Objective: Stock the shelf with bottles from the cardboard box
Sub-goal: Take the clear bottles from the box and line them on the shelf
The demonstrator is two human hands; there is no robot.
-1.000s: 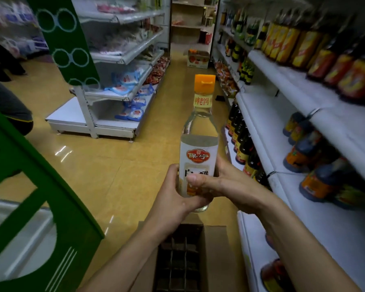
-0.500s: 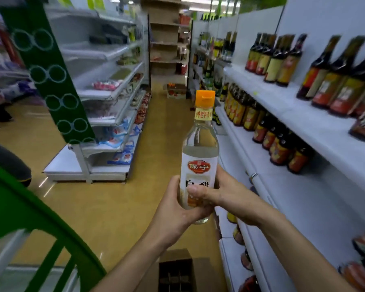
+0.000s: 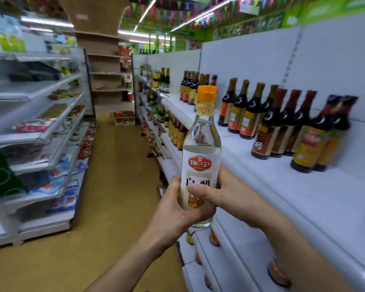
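I hold a clear bottle (image 3: 202,148) with an orange cap and a white label upright in front of me, at the height of the white shelf (image 3: 282,186) on my right. My left hand (image 3: 177,209) grips its base from the left, fingers curled round the bottom. My right hand (image 3: 226,193) grips its lower label from the right, thumb across the front. The cardboard box is out of view.
Dark sauce bottles (image 3: 282,127) stand in rows at the back of the white shelf, with bare shelf surface in front of them. More bottles (image 3: 175,131) fill lower shelves. Shelving with packets (image 3: 51,127) lines the left of the yellow-floored aisle (image 3: 114,186).
My view has risen from the floor to shelf height, and the box has dropped out of sight. The bottle has come up with both hands gripping it as before.
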